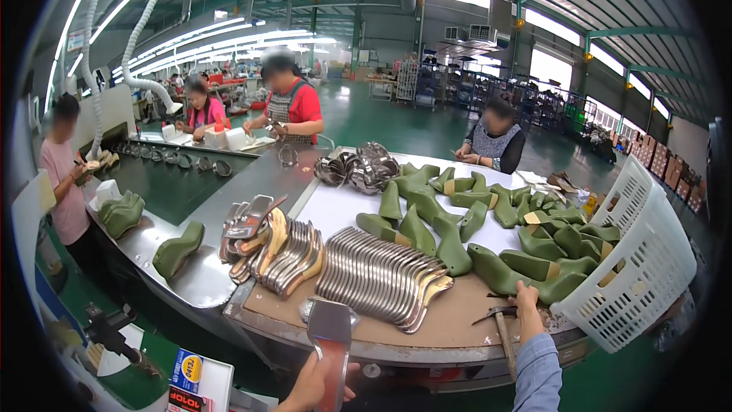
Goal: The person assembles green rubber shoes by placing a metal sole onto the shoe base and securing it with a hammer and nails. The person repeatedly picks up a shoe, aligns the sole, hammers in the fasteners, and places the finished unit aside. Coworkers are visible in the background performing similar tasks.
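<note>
"Green shoe lasts [540, 244] crowd the right of the frame, and the right hand [526, 304] has fingers against the nearest last [492, 268], right of centre. Is it gripped?"

"I cannot tell; the fingers meet its near side, but their tips are hidden. The left hand [309, 385], at the bottom centre, is plainer: closed round a shiny insole [329, 343], held tilted up"

"What could go wrong there?"

"Its top end rises near the row of insoles [374, 275] in the middle. A careless swing could knock that row, and the pieces lean together, so they might slide over like cards"

"And on the right?"

"A hammer [505, 339] lies just beside the right forearm, its handle jutting past the edge of the table [442, 357]. The sleeve [538, 366] could catch it and tip it off. A tug on that last might also shift its neighbours, since they lie against one another and near the white basket [633, 286], which tilts at the far right"

"So where is there room to move?"

"Lower centre, a band of brown board [465, 324] between row and hammer. Upper centre, some white sheet [343, 210] shows, but reaching it means clearing the row's height first"
</note>
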### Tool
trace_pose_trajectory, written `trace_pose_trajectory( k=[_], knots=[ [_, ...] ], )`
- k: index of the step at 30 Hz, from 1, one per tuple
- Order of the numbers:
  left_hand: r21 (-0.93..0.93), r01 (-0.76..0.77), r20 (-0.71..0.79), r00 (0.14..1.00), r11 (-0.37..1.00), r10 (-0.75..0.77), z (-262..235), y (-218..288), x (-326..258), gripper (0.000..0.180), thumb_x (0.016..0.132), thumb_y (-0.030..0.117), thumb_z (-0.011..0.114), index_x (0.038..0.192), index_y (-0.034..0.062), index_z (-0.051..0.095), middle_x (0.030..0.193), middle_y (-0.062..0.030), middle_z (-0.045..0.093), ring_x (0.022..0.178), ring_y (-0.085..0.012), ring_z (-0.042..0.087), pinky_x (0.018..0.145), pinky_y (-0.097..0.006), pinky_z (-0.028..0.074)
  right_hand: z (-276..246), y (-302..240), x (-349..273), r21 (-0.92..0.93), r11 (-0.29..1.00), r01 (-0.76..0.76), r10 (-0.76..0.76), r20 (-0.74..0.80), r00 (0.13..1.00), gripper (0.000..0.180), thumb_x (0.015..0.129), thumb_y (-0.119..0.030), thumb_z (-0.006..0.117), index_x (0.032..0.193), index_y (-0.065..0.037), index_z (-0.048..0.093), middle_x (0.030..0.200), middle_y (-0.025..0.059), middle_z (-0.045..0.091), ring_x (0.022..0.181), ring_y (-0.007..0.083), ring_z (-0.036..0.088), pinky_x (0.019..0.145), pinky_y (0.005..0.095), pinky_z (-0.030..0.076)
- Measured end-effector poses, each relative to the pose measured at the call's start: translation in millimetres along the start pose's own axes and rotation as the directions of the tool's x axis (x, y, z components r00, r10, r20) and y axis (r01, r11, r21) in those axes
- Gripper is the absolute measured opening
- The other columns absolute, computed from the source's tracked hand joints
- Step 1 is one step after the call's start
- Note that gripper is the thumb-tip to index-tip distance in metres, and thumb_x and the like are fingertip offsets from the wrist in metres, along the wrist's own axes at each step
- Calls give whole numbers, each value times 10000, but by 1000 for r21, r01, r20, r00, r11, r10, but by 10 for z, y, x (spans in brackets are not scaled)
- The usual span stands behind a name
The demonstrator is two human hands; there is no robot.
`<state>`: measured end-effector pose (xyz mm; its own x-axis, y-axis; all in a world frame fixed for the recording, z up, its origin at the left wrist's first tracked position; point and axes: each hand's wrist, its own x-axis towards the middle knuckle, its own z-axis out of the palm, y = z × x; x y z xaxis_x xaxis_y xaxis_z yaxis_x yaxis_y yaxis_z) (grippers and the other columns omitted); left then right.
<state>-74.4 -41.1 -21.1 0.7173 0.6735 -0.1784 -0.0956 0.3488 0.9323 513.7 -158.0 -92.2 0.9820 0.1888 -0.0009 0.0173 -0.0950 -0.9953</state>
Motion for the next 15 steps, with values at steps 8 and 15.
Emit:
trace_pose_trajectory(
  k=[8,15],
  knots=[
    [7,-105,-116,988,994,105,-294,-112,13,357,1047,119,383,1387,17,342,1169,-170,588,1002,-347,706,791,-442,619,-201,-101,-276,345,936,71,-76,0,997,331,1022,-288,552,1208,-17,597,1160,103,624,1010,272,650,686,436,639],
    [-292,-40,5,999,956,43,66,-254,540,355,1068,260,439,1356,62,379,1225,-156,564,1068,-365,677,793,-469,617,-250,-1351,-1606,409,893,188,-318,276,907,311,1038,-364,541,1088,-69,625,948,39,691,758,148,685,532,274,564]
  ],
)
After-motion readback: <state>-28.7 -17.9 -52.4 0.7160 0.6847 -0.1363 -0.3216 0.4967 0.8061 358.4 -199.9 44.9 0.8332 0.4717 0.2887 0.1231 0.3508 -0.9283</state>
